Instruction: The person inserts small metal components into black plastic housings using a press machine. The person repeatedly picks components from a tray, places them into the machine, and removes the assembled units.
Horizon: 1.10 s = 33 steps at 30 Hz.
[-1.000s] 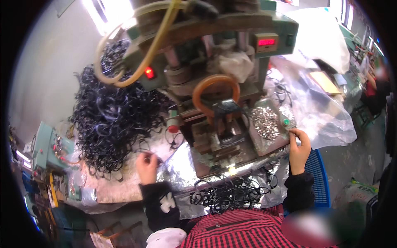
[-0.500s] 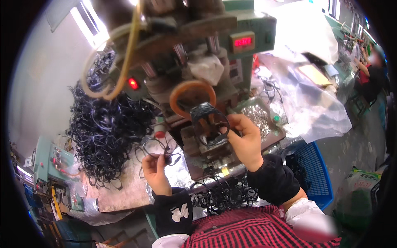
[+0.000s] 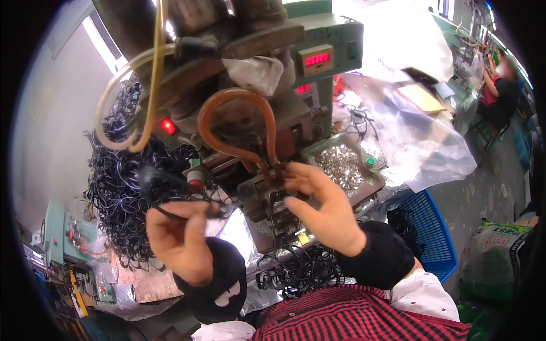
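Observation:
My left hand (image 3: 179, 241) is raised left of the press, its thumb and fingers closed on a thin black loop (image 3: 170, 213), smeared by motion. My right hand (image 3: 327, 210) reaches to the small metal fixture (image 3: 256, 193) under the press head, its thumb and curved fingers apart and nothing plainly between them. An orange tube (image 3: 205, 122) bends down to the fixture beside those fingertips. Just below lies a tangle of black loops (image 3: 301, 270) in front of the press. How the right fingertips touch the fixture is partly hidden.
A large heap of black loops (image 3: 122, 199) lies at the left. A tray of small metal pieces (image 3: 341, 165) is right of the fixture, with clear plastic sheeting (image 3: 421, 136) beyond. A blue basket (image 3: 435, 233) stands at right. A person (image 3: 500, 85) sits far right.
My right hand no longer holds the black loop up before the press; its fingers are now at the fixture. My left hand has moved left and turned, with a black loop. The view has shifted.

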Available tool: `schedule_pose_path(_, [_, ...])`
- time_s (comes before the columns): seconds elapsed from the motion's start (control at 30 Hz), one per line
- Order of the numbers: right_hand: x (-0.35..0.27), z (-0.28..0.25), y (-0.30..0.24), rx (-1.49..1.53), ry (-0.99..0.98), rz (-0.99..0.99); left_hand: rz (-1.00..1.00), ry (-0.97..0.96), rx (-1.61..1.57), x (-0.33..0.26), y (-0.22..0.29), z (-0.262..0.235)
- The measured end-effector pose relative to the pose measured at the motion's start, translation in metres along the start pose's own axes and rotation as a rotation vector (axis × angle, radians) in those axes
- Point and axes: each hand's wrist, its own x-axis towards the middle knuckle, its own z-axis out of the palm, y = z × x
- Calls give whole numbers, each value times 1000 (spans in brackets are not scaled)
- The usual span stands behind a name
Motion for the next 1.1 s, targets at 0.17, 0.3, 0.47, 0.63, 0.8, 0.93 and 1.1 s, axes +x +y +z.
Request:
schedule_pose_path(0.17, [13,-80,49,-1308,301,-335,-237,-93,-18,-23,-10,32])
schedule_pose_path(0.3, [12,-115,85,-1269,326,-309,-369,-170,-6,-17,-17,49])
schedule_pose_path(0.47, [26,-121,74,-1042,330,-139,-321,-181,40,-19,-15,52])
schedule_pose_path(0.63, [40,-92,85,-1298,186,-452,-282,-177,83,-18,-15,54])
schedule_pose_path(0.8, [40,-100,103,-1437,184,-445,-180,-183,341,-47,-2,33])
schedule_pose_path(0.93, [21,-112,83,-1251,276,-387,-152,182,711,-63,-17,-29])
schedule_pose_path(1.1, [27,-109,76,-1159,310,-329,-335,230,757,-30,-84,-163])
